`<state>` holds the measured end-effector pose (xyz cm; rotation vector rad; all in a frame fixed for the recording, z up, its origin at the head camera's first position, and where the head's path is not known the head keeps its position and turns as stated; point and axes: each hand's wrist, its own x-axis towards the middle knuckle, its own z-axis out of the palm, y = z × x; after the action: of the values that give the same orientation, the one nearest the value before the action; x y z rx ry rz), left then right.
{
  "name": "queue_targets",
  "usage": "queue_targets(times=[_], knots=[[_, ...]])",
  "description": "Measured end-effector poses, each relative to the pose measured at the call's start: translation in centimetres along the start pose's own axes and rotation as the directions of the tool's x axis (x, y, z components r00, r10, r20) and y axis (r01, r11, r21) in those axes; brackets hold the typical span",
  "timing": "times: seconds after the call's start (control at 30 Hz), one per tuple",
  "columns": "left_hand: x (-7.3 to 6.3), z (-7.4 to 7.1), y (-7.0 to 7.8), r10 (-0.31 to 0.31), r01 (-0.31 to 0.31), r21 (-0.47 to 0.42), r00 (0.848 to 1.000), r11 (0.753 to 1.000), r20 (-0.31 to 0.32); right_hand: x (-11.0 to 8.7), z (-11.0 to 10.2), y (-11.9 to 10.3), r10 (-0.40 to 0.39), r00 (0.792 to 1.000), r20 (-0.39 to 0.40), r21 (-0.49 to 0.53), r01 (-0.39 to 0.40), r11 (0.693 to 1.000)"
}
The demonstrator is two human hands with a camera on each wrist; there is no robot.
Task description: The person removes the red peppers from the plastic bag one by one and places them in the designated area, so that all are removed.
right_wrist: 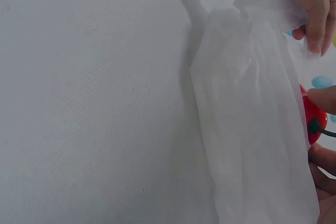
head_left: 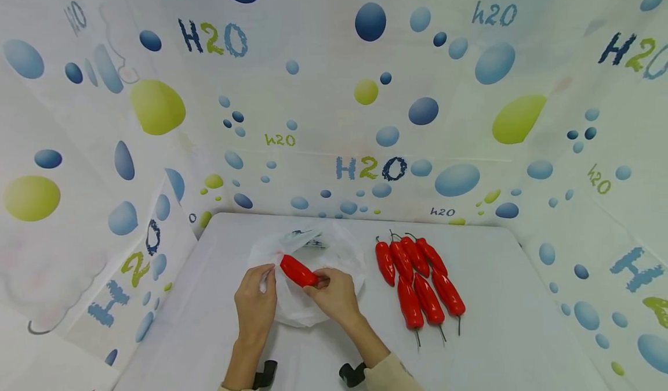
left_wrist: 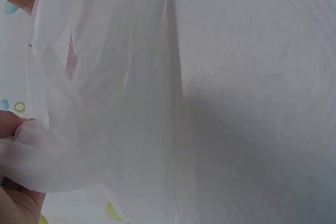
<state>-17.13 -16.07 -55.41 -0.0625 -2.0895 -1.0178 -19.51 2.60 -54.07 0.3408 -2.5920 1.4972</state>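
Observation:
A thin white plastic bag (head_left: 300, 310) lies spread on the table, its mouth held up. My left hand (head_left: 254, 304) pinches the bag's rim between thumb and fingers; the left wrist view shows the film (left_wrist: 121, 87) hanging from that grip. With its fingertips my right hand (head_left: 336, 295) holds a red chili pepper (head_left: 298, 271) by the stem end, tilted over the bag's opening. The pepper's green stem and round end (right_wrist: 315, 116) show in the right wrist view beside the bag's wall (right_wrist: 252, 108), which hides the rest.
Right of the bag, several red chili peppers (head_left: 409, 306) lie in two rows on the white table (head_left: 511, 310). Dark wrist-worn devices (head_left: 266, 373) sit below the hands. A white curtain (head_left: 323, 107) with coloured drops stands behind and at both sides.

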Motion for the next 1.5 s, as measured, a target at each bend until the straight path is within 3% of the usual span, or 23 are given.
queue_targets(times=[0.27, 0.6, 1.1, 1.5], knots=[[0.0, 0.0, 0.1, 0.006, -0.006, 0.009, 1.0, 1.0, 0.003, -0.6, -1.0, -0.7, 0.067, 0.998, -0.005, 0.034, -0.067, 0.997], [-0.1, 0.0, 0.1, 0.001, -0.001, 0.014, 1.0, 1.0, 0.008, -1.3, -1.7, -0.5, 0.086, 0.996, -0.034, 0.109, -0.082, 0.991], [-0.1, 0.2, 0.1, 0.034, -0.034, 0.01, 0.999, 0.999, -0.019, -2.6, -2.7, -0.5, 0.083, 0.987, -0.141, 0.147, -0.062, 0.987], [-0.1, 0.3, -0.1, 0.05, -0.051, -0.031, 0.999, 0.998, -0.019, -4.0, -4.3, 0.0, 0.14, 0.962, -0.233, 0.207, -0.092, 0.974]])
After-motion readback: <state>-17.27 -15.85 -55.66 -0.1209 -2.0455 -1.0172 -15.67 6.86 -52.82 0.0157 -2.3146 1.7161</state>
